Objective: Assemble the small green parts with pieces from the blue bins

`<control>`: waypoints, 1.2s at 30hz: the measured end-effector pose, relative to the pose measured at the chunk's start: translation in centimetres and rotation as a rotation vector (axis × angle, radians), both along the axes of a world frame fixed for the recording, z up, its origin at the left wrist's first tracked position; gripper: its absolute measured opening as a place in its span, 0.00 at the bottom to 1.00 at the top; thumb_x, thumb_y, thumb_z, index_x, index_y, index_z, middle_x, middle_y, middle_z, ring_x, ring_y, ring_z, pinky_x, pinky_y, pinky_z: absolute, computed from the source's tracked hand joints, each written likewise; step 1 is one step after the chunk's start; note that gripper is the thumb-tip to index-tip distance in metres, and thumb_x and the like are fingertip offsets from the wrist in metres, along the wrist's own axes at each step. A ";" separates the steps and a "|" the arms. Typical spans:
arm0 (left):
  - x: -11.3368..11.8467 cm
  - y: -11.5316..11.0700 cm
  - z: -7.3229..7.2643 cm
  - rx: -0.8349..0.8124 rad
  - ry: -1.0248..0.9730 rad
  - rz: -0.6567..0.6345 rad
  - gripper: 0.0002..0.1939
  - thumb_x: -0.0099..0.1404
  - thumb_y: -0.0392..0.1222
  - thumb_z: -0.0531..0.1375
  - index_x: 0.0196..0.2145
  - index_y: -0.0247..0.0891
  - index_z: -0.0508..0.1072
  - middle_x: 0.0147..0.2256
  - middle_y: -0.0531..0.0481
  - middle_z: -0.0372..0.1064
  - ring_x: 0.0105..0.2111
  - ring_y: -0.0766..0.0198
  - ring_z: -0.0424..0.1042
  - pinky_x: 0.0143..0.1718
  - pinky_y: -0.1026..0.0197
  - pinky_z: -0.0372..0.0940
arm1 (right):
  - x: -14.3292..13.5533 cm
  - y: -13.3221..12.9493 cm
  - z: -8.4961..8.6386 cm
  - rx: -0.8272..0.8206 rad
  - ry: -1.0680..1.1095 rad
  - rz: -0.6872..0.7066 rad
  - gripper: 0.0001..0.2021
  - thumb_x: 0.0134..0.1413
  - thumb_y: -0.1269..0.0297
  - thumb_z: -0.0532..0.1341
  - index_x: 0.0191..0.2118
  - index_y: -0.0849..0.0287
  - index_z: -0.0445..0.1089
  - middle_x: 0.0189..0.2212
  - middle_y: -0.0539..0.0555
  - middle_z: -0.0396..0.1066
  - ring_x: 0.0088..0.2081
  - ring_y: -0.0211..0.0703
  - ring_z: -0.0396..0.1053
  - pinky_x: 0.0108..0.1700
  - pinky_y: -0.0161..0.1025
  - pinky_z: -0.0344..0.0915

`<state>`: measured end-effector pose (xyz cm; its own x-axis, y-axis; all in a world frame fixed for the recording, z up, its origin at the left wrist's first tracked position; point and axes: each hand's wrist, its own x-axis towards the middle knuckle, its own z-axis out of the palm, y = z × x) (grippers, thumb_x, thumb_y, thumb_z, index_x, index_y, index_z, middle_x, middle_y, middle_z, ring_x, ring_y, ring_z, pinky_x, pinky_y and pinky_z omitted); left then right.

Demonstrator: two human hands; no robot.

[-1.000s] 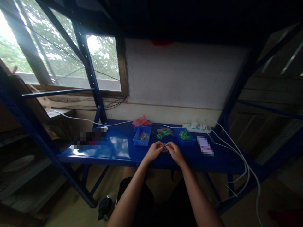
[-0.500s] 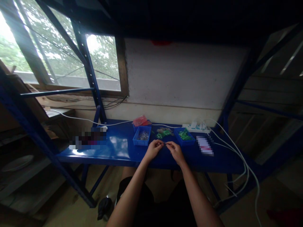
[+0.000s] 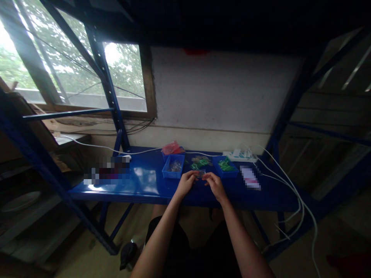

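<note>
Between my two hands, just above the blue table, is a small clear plastic bag (image 3: pixel 201 174). My left hand (image 3: pixel 188 181) pinches its left side, and my right hand (image 3: pixel 213 182) has its fingers closed on the right side. Whether anything lies inside the bag is too small to tell. Just beyond the hands lies a pile of green and clear packets (image 3: pixel 201 162). A blue bin (image 3: pixel 165 173) with small shiny pieces stands to the left of my left hand. Past my right hand is another blue bin (image 3: pixel 234 174), holding green packets.
Behind the left bin, red plastic packaging (image 3: pixel 171 148) rests on a further blue bin. A white power strip (image 3: pixel 240 156) with plugs and cables sits at the back right. Blurred items (image 3: pixel 251 178) lie right and left on the blue table (image 3: pixel 145 193). Blue uprights (image 3: pixel 111 88) frame the table.
My hands have turned slightly and moved a little apart at the fingertips. The clear bag now shows spread between them, where only a small dark bit was visible before.
</note>
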<state>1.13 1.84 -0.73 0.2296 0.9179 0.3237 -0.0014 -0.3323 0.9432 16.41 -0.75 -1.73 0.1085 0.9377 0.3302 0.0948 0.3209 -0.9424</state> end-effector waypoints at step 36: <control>-3.2 -0.6 3.5 0.463 0.950 0.325 0.12 0.63 0.36 0.53 0.40 0.39 0.75 0.42 0.41 0.70 0.44 0.54 0.68 0.48 0.56 0.60 | -0.2 -0.5 0.3 0.006 -0.134 -0.042 0.10 0.46 0.63 0.55 0.30 0.57 0.73 0.29 0.54 0.75 0.29 0.43 0.71 0.27 0.35 0.64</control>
<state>-2.09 1.19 2.79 0.3373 0.8150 0.4712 0.8087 -0.5070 0.2981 16.26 -1.26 -1.38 0.1019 0.9312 0.3500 0.2331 0.3197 -0.9184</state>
